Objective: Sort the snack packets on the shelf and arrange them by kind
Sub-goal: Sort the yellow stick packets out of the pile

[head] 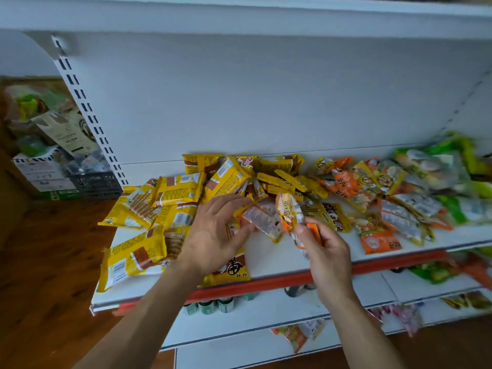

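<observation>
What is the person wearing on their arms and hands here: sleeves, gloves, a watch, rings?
Nothing that shows. The left hand and right hand are bare: no gloves, rings or bands visible. The left forearm and right forearm are bare too, down to the frame's edge, with no sleeve, cuff or watch.

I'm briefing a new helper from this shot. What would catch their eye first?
A bright heap of yellow packets covers the left and middle of the shelf, with orange packets right of it and green packets at the far right. In front, the right hand pinches a crumpled orange packet while the left hand touches a second packet beside it.
</observation>
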The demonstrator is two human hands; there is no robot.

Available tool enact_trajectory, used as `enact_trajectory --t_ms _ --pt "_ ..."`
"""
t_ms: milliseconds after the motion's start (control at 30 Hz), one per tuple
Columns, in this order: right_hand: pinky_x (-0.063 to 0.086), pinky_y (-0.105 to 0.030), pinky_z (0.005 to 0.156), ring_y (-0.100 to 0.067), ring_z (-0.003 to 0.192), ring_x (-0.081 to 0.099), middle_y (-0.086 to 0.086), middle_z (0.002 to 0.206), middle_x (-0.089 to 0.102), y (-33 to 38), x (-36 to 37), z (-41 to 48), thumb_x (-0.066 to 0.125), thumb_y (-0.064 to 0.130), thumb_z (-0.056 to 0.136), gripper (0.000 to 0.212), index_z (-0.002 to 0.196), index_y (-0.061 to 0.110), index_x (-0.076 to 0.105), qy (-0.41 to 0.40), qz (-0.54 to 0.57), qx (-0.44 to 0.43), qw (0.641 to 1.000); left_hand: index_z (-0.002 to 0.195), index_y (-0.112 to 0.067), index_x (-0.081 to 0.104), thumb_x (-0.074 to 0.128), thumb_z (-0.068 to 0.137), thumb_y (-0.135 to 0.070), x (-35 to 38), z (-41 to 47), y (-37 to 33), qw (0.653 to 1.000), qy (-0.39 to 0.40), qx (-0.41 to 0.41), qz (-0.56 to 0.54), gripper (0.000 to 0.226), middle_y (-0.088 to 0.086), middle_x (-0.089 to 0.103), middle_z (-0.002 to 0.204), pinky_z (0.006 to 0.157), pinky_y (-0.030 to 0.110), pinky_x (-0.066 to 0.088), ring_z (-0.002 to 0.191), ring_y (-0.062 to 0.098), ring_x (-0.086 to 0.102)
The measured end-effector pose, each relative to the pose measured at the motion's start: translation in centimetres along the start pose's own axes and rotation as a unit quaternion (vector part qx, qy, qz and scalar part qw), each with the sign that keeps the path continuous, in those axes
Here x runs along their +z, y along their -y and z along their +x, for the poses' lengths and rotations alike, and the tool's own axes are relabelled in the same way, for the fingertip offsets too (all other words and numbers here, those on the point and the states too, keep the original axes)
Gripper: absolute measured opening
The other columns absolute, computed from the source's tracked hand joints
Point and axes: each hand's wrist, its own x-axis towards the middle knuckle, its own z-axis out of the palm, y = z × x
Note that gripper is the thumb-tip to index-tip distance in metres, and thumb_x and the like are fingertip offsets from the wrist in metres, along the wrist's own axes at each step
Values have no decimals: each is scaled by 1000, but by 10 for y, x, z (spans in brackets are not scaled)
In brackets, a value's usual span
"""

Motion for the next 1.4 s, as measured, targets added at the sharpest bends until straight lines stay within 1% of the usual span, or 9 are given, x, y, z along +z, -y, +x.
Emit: enact_trajectory --t_ms 200,333,433,533,633,800,1167,1267,1400 --pt "49 -18 61 2 74 63 18 83 71 8 -55 37 67 27 91 22 90 49 70 -72 -2 -39 997 124 -8 64 74 83 -20 50 49 -40 998 25 60 24 44 7 62 128 104 43 42 122 29 55" --pt "42 -16 50 1 56 54 20 71 66 16 -99 79 67 29 91 23 86 51 68 -110 -52 -67 990 95 -18 74 69 85 -36 77 80 -61 997 33 23 67 21 0 69 96 80 41 49 93 26 64" --pt "42 -6 66 -3 85 62 16 94 70 20 -125 120 66 26 91 15 101 36 71 -122 -153 -134 971 84 -19 72 67 86 -36 92 81 -67 997 47 -14 66 17 -3 66 83 68 34 51 79 24 64" --pt "46 -25 78 -20 93 62 1 99 71 17 -137 164 69 16 88 15 103 16 73 -142 -273 -231 923 95 -20 72 75 77 -24 108 74 -66 989 43 -30 141 18 0 69 100 73 40 53 92 30 65" --pt "47 -37 85 -29 95 64 -6 103 72 4 -139 205 69 17 87 17 103 11 73 -67 -397 -287 869 102 -21 72 84 67 -17 123 74 -66 978 34 -44 202 37 0 67 108 76 40 52 103 30 63" --pt "37 -45 104 -23 124 52 2 128 62 -31 -137 235 56 52 91 42 123 26 64 104 -525 -221 815 98 -17 70 80 75 -20 137 79 -65 965 6 -89 245 26 2 67 102 71 40 52 101 30 63" --pt "32 -45 108 -23 129 47 2 130 60 -37 -149 243 57 46 93 39 125 24 63 123 -471 -243 839 81 -16 76 64 81 -26 130 101 -91 966 -42 -108 229 16 -1 73 80 68 36 50 77 28 69" --pt "35 -45 107 -22 125 50 2 128 62 -35 -152 243 55 41 95 34 122 23 64 127 -452 -246 848 89 -17 76 65 81 -22 117 108 -107 979 -66 -76 178 15 -6 70 80 65 27 48 73 19 65" --pt "44 -34 93 -17 105 60 2 112 68 -29 -157 244 54 32 97 25 112 19 69 125 -382 -261 878 96 -19 74 62 82 -28 107 124 -130 981 -108 -159 31 21 -18 63 79 62 13 44 75 1 59"
